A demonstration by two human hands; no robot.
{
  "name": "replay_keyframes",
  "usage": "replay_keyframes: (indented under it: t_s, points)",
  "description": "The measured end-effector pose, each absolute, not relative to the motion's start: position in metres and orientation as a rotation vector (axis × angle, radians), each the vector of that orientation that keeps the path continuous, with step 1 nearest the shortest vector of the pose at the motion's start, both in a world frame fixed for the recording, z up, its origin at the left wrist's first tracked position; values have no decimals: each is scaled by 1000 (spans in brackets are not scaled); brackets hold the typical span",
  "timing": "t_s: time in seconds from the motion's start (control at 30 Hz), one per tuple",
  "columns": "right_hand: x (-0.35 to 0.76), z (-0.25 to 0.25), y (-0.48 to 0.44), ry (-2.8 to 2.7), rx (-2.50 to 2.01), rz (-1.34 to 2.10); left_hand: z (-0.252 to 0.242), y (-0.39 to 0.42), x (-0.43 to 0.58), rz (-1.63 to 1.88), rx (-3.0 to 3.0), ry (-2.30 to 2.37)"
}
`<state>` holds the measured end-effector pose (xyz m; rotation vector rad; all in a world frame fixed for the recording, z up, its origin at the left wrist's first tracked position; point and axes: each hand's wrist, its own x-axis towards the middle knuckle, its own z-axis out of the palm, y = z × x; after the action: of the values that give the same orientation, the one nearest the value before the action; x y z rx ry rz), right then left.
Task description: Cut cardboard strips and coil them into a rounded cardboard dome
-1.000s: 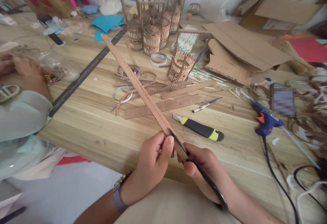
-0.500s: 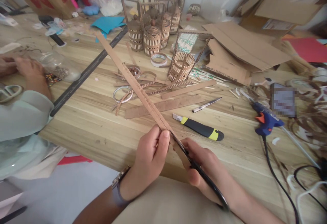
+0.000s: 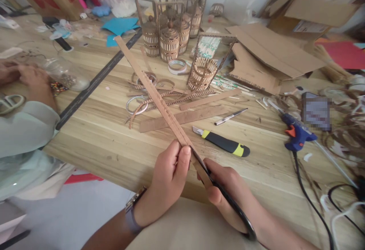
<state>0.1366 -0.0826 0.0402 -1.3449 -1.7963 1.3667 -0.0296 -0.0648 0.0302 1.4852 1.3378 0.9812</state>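
Observation:
My left hand [image 3: 172,174] pinches a long, narrow cardboard strip [image 3: 155,94] between thumb and fingers. The strip slants up and away to the left over the table. Black-handled scissors [image 3: 232,200] are gripped in my right hand [image 3: 228,187], their blades lying along the strip's near end just past my left thumb. Part of the handles is hidden by the fingers. Beyond my hands lie a utility knife [image 3: 224,142] with its blade out, a pen [image 3: 230,117] and a flat cardboard piece [image 3: 182,118].
Several small lantern-like cages [image 3: 170,44] stand at the back, with an open one [image 3: 202,75] nearer. A blue glue gun [image 3: 298,132] and its cord lie right, by cut cardboard [image 3: 273,52]. At left, a co-worker's hands [image 3: 31,77] are near a clear jar [image 3: 67,75].
The far end of the cardboard strip has swung slightly right. My left hand has shifted a touch right, and the scissors stay at the strip's near end.

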Motion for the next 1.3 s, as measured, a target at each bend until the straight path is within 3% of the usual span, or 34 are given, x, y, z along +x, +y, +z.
replay_keyframes:
  t_s: [1.3]
  points:
    - [140,37,-83,-1720,-1406,1446,33,-66,-27,928,1434,1293]
